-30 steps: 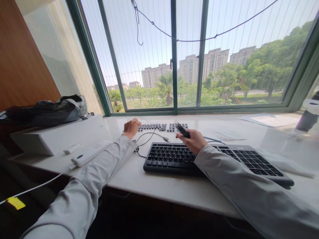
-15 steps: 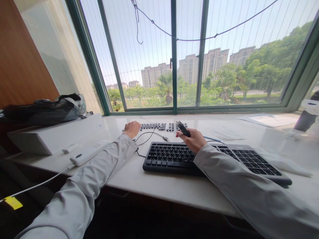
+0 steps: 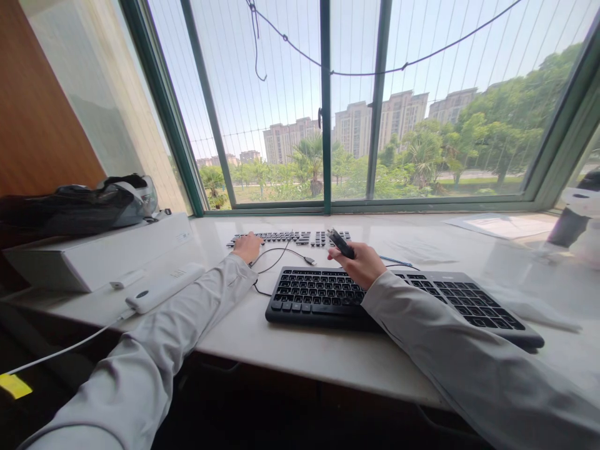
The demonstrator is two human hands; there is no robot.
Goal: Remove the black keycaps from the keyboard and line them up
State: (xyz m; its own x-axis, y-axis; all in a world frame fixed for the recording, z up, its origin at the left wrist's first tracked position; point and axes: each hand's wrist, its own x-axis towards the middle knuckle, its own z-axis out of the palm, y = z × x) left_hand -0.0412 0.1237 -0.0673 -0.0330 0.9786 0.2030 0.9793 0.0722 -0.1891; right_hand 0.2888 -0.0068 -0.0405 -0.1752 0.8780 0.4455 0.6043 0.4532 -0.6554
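Note:
Beyond the keyboard, my left hand rests low at the left part of the rows of loose black keycaps. Its fingers are bent together and point down among the keycaps; whatever they pinch is too small to make out. My right hand grips a small black tool with a pale metallic-looking tip pointing up and to the left. Under this hand lies a black keyboard, most of its sockets bare of caps. The bottom-left keys and the space bar are on it, and my right forearm covers part of its middle.
A black cable with a USB plug curls between keyboard and keycaps. At left are a white power strip and a white box bearing a dark bag. Papers lie at right, by the window.
My left hand has lowered and its fingers have stretched a little further onto the keycaps. My right hand keeps the black tool in nearly the same pose. The whole view has shifted slightly.

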